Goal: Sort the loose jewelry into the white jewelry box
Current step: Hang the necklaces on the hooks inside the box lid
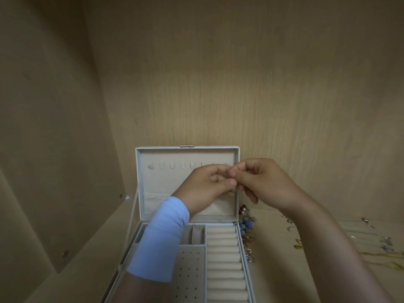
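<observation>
**Item 1, white jewelry box** (166, 182). Stands open on the wooden shelf (284, 281), lid upright and facing the camera. Metal clasp (187, 146) at the middle of the lid's top edge. Inside the lid: 1 row of small hooks (175, 166) near the top and a fabric pocket (157, 204) along the bottom.

**Item 2, box base.** Ring rolls (223, 259) fill the right column from back to front. A perforated panel (188, 272) lies left of them, with small open compartments (194, 236) behind it. No jewelry shows in the visible parts.

**Item 3, loose jewelry.**
- A cluster with blue beads (246, 226) lies on the shelf just beside the box's right wall.
- Scattered metal pieces (297, 243) lie further right.
- Thin chains (382, 248) lie near the right edge, blurred.

**Item 4, left hand** (205, 186). Raised in front of the lid, above the base, with a light-blue sleeve (159, 241) on the forearm. Grip: thumb and fingers curled, tips pressed on a small piece (229, 176), which is almost hidden and too small to identify.

**Item 5, right hand** (262, 180). Bare forearm, meeting the left hand fingertip to fingertip near the lid's right edge. Grip: thumb and forefinger pinch the same small piece, other fingers curled below.
</observation>
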Tool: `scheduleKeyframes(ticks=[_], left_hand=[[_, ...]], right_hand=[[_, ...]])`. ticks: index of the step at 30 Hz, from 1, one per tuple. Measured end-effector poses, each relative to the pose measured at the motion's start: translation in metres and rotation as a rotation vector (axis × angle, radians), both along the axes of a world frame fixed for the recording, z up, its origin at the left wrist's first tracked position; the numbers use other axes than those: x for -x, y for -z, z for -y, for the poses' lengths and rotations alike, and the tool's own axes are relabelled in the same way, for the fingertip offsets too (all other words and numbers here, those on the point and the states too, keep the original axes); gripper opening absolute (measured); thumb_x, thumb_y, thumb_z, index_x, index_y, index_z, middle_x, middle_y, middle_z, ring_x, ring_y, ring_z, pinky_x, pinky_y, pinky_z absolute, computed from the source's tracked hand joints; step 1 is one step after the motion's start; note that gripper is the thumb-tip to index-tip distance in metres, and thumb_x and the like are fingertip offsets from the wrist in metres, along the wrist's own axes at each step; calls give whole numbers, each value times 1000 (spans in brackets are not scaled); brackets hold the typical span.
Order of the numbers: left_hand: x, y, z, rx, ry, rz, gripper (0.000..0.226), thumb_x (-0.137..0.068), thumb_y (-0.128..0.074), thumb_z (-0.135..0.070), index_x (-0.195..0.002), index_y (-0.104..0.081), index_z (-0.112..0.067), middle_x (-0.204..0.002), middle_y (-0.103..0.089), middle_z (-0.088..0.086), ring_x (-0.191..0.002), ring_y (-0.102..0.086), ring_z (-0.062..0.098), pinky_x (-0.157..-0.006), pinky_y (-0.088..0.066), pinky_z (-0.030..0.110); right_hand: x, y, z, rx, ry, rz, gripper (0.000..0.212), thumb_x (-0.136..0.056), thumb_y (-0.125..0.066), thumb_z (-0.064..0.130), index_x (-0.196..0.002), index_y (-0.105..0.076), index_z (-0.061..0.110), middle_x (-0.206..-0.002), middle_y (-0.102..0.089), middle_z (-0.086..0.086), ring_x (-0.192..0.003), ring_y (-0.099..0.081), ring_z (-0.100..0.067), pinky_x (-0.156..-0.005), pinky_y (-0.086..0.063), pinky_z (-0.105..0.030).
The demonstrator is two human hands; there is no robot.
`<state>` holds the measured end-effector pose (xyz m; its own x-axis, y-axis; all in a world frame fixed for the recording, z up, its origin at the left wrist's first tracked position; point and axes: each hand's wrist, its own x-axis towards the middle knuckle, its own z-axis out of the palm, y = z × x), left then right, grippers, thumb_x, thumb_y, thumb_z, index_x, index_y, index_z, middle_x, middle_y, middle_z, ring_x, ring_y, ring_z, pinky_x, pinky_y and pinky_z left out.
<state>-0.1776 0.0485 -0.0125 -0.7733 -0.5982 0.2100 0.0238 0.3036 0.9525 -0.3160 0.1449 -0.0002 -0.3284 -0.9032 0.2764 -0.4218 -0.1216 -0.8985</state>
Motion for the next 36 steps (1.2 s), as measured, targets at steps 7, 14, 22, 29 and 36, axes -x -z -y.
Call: scheduleKeyframes(ticks=[7, 14, 22, 29, 36], left_hand=[[-7, -3, 13, 6, -213, 91, 15, -91, -66, -23, -89, -74, -10, -58, -55, -5, -46, -51, 7, -56, -53, 23], [7, 5, 17, 245, -651, 46, 27, -84, -69, -42, -70, -72, -19, -67, -67, -11, -68, -61, 1, -60, -40, 17], [13, 11, 19, 196, -664, 118, 41, -82, -63, -44, -65, -68, -7, -61, -68, 6, -67, -66, 26, -67, -56, 30], [7, 11, 17, 71, -434, 302, 35, -88, -59, -40, -68, -71, -14, -61, -70, -5, -48, -59, 13, -53, -50, 24], [-16, 7, 18, 2, -6, 388, 17, -97, -55, -21, -95, -66, -9, -81, -71, 3, -70, -63, 18, -80, -56, 37]], right_hand=[[-1, 8, 11, 112, 265, -196, 14, -93, -67, 25, -80, -72, 24, -61, -59, 8, -44, -46, -1, -48, -39, -18], [-21, 16, 31, 299, 615, -336, 12, -88, -71, 23, -78, -71, 27, -64, -63, 15, -62, -59, 4, -60, -40, -3], [-26, 14, 47, 213, 765, -484, 10, -84, -68, 20, -76, -71, 17, -66, -67, 1, -63, -62, -17, -56, -51, -28], [-29, 23, 36, 35, 692, -469, 11, -82, -66, 18, -72, -70, 19, -66, -65, 5, -61, -61, -12, -56, -51, -28], [-31, 17, 12, -206, 418, -118, 31, -94, -59, 31, -77, -74, 9, -60, -70, -12, -46, -62, -19, -49, -53, -27]])
